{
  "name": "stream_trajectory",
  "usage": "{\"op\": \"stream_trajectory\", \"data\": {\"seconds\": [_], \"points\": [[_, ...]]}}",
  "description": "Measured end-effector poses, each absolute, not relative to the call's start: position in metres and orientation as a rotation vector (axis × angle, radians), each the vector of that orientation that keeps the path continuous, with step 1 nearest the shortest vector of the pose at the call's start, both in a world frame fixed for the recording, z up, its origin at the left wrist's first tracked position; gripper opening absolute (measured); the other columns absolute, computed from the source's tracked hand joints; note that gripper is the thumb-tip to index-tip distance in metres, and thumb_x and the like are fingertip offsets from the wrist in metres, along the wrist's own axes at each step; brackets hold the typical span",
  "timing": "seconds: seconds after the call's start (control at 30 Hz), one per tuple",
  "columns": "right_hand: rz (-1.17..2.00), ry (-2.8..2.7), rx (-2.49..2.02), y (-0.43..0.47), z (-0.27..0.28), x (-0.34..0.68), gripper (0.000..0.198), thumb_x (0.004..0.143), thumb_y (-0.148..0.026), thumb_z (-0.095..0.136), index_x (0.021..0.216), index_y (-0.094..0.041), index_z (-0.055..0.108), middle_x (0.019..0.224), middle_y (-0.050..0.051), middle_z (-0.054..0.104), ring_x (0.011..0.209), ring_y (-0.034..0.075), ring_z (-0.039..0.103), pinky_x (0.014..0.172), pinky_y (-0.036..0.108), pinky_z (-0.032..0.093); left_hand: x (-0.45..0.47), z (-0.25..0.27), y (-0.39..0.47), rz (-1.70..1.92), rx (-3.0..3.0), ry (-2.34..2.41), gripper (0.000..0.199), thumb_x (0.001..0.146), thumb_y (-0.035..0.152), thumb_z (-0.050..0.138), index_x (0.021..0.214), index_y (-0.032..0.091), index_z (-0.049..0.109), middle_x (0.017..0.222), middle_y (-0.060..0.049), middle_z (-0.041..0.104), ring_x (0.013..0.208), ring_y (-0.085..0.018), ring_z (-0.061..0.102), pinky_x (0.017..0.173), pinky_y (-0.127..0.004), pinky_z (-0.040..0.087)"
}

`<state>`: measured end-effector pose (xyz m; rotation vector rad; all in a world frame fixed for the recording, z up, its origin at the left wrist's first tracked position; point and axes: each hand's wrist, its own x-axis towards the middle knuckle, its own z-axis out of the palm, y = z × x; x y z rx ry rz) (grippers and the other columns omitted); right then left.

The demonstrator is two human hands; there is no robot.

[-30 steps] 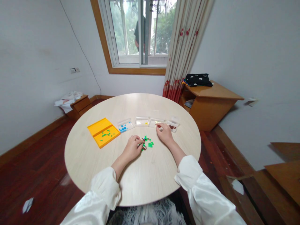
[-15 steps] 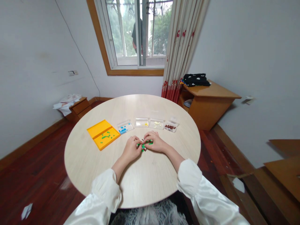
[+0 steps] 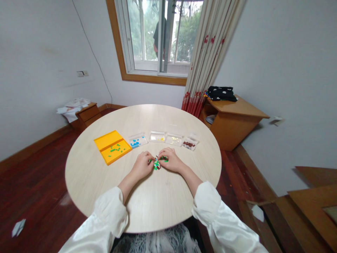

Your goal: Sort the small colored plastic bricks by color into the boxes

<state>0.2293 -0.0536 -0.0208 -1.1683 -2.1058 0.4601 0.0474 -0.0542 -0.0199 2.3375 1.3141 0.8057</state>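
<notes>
My left hand [image 3: 143,163] and my right hand [image 3: 171,160] rest close together over the table, fingers bent and thumbs pinched inward. Small green and brown building bricks [image 3: 157,165] lie in a cluster between and under the fingertips. A few green bits show beside the left fingers and beneath the right palm. Whatever each pinch holds is too small and covered to make out. Whether the bricks in the cluster are joined or loose, I cannot tell.
On the round table [image 3: 147,211], an open yellow case [image 3: 109,140] holds green bricks. Clear boxes stand in an arc: blue bricks [image 3: 135,143], yellow pieces [image 3: 162,139], pale pieces [image 3: 174,140] and brown bricks [image 3: 189,144]. A wooden cabinet [image 3: 234,123] stands beyond, right. A person [image 3: 158,37] shows outside the window.
The view has shifted slightly, so the table and its boxes sit a bit further left. My fingertips have drawn slightly apart, and more of the cluster shows between them.
</notes>
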Motion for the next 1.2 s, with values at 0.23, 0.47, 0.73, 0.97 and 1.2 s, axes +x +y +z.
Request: {"op": "stream_trajectory", "data": {"seconds": [0.23,0.47,0.73,0.97,1.2], "points": [[0.457,-2.127,-1.147,-0.0528,-0.0256,0.2280,0.010,0.072,-0.013,0.069,0.076,-0.022,0.069,0.086,0.001,0.065,0.089,0.017,0.055,0.085,0.036,0.031,0.0433,-0.0172,-0.0509,0.771,2.295,1.335,0.019,0.077,0.012,0.052,0.078,0.016,0.070,0.080,-0.006,0.060,0.082,-0.019,0.054,0.079,-0.032,0.042],[0.451,-2.127,-1.148,-0.0534,-0.0260,0.2281,0.007,0.073,-0.016,0.070,0.077,-0.022,0.070,0.085,0.001,0.065,0.089,0.016,0.055,0.085,0.035,0.031,0.0418,-0.0178,-0.0492,0.774,2.261,1.341,0.013,0.076,0.019,0.058,0.077,0.017,0.071,0.080,-0.006,0.059,0.080,-0.019,0.054,0.077,-0.032,0.042],[0.452,-2.126,-1.147,-0.0533,-0.0258,0.2278,0.008,0.073,-0.014,0.069,0.076,-0.022,0.070,0.085,0.001,0.065,0.088,0.017,0.055,0.084,0.035,0.031,0.0438,-0.0201,-0.0485,0.774,2.243,1.339,0.013,0.075,0.021,0.060,0.076,0.017,0.072,0.076,-0.005,0.059,0.078,-0.018,0.054,0.075,-0.031,0.041],[0.443,-2.138,-1.124,-0.0537,-0.0264,0.2271,0.007,0.075,-0.016,0.068,0.078,-0.022,0.069,0.086,0.001,0.065,0.089,0.016,0.055,0.084,0.035,0.032,0.0459,-0.0212,-0.0472,0.767,2.237,1.341,0.011,0.074,0.018,0.060,0.074,0.016,0.071,0.076,-0.005,0.058,0.077,-0.017,0.054,0.074,-0.030,0.041],[0.440,-2.119,-1.146,-0.0522,-0.0271,0.2265,0.009,0.074,-0.014,0.068,0.078,-0.021,0.070,0.086,0.001,0.066,0.088,0.016,0.055,0.084,0.035,0.032,0.0486,-0.0232,-0.0494,0.833,2.239,1.347,0.012,0.074,0.013,0.055,0.069,0.015,0.066,0.074,-0.004,0.057,0.076,-0.016,0.053,0.072,-0.029,0.041]]}}
